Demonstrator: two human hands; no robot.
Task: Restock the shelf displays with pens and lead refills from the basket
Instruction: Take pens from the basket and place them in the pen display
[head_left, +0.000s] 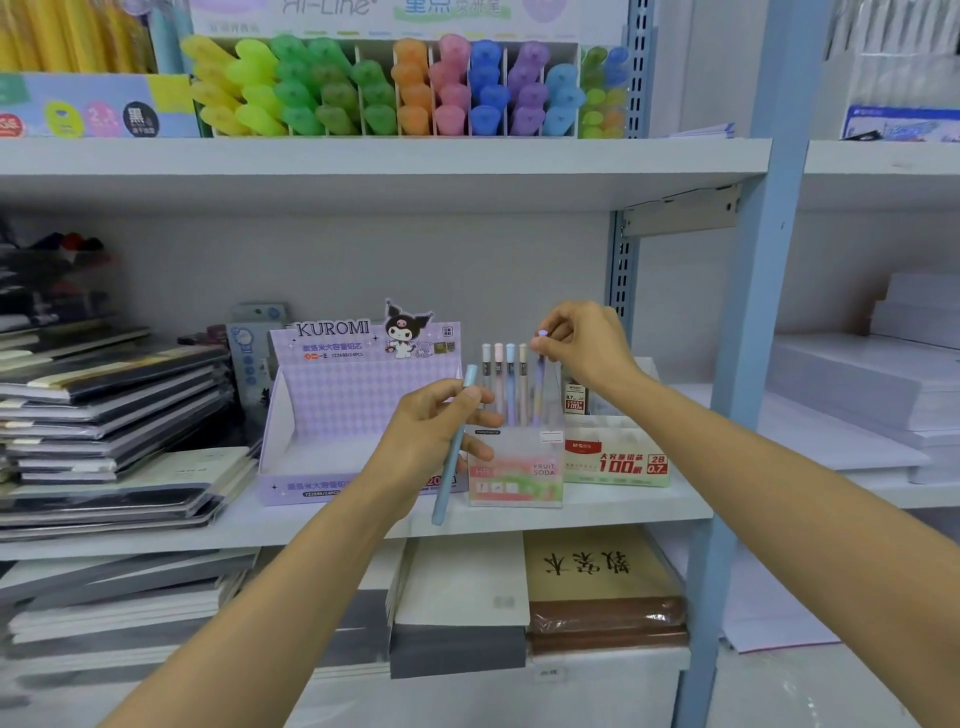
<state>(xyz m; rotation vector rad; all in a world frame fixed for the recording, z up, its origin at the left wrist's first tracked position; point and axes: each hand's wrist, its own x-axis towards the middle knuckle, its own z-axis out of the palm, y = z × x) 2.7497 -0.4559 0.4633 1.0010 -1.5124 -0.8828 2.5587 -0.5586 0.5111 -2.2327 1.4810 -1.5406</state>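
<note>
**Pale blue pen in the left grip, lilac pen under the right**

We saw the left grip (431, 441) curled round a pale blue pen (453, 457), thumb and fingers pinching its upper part. The pen slanted, its top end poking above the knuckles and its lower end hanging below the wrist, in front of the shelf edge. Just to the right of that grip stood a frosted pen box (514, 470) marked FRUIT SODA, on the middle shelf (623, 506).

The right grip (584, 348) hovered above the box, its fingertips pinching the cap of a lilac pen (540, 389) that stood upright at the box's right end. Immediately left of the lilac pen, between the two grips, four more pens (504, 374) stood upright in a row in the same box.

Below and a little right of the right grip we noted a lead refill carton (615, 460) printed with 100 and 2B 0.7, just beside the pen box. Behind and left of the left grip sat a purple KUROMI display carton (353, 410); what it held we could not tell. Further left of that grip lay stacks of notebooks (104, 405). High above both grips a rack of coloured highlighters (389, 88) filled the upper shelf.
</note>
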